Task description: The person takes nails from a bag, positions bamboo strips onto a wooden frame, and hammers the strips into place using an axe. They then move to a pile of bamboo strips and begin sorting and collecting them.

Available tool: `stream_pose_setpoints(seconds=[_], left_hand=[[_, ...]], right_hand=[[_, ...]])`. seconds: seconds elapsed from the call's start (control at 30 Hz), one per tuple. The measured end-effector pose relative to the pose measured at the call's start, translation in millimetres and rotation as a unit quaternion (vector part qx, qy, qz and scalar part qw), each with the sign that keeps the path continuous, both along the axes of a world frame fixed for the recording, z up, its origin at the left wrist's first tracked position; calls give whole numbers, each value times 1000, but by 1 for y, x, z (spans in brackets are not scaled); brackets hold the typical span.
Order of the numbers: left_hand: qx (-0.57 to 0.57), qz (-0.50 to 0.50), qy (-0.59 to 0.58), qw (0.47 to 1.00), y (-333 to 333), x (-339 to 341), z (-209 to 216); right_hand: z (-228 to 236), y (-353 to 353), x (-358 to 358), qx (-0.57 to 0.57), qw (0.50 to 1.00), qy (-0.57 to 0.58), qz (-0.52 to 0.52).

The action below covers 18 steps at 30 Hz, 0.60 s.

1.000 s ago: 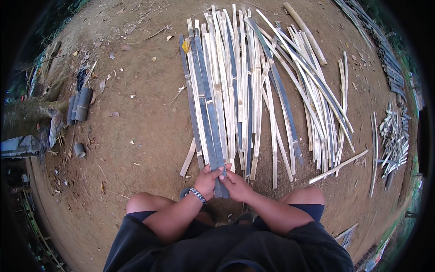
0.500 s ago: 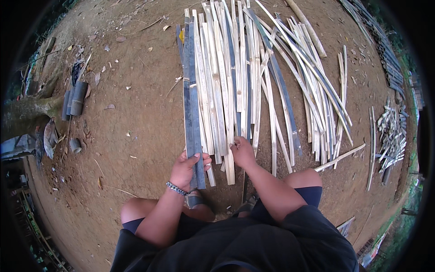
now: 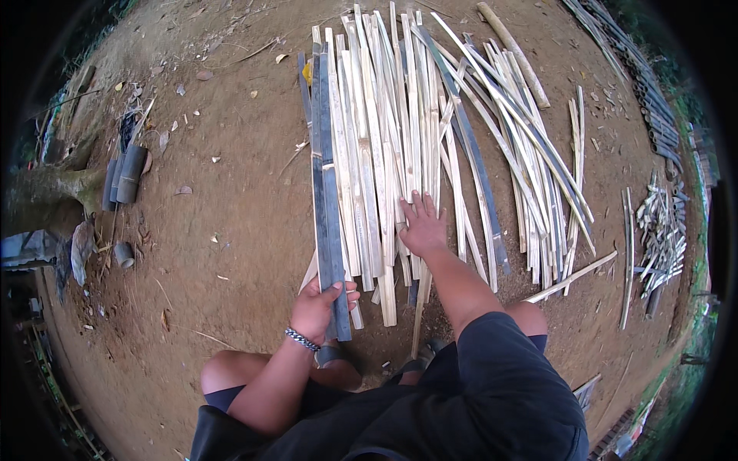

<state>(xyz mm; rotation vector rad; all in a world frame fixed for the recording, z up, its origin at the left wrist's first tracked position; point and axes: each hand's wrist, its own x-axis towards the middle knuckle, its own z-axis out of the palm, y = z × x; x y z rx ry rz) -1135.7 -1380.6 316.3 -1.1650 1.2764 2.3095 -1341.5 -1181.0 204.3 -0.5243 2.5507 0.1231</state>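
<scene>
Long split bamboo strips (image 3: 371, 154), most with the pale inner side up, lie side by side on the ground ahead of me. My left hand (image 3: 317, 303) grips the near end of dark-skinned bamboo strips (image 3: 330, 230) at the left edge of the row, thumb on top. A silver chain bracelet circles that wrist. My right hand (image 3: 424, 225) lies palm down with fingers spread on pale strips in the middle of the row. What is under its palm is hidden. One strip (image 3: 420, 307) reaches from beneath it toward my feet.
More strips (image 3: 530, 154) lie loosely crossed to the right, beside a bamboo pole (image 3: 513, 54). Cut bamboo pieces (image 3: 663, 230) are heaped at the far right. Short dark bamboo tubes (image 3: 131, 175) lie on the left near a tree root (image 3: 46, 192). Bare soil surrounds everything.
My right hand has moved forward and right, and its curled fingers have spread flat over the strips. A strip below it now shows its pale side. My left hand keeps its grip, slightly nearer me.
</scene>
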Motion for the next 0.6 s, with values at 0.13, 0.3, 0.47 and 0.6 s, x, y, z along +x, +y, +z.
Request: stream_pose_setpoints(seconds=[0.13, 0.3, 0.47, 0.6], left_hand=[[2, -1, -3, 1000, 6, -5, 0], [8, -10, 2, 1000, 7, -8, -2], [29, 3, -3, 1000, 14, -10, -3], [38, 6, -9, 999, 16, -11, -9]], right_hand=[[-14, 27, -7, -25, 996, 29, -81], [-22, 17, -3, -50, 986, 23, -157], [-10, 0, 12, -69, 979, -11, -194], [-20, -2, 19, -146, 964, -14, -224]])
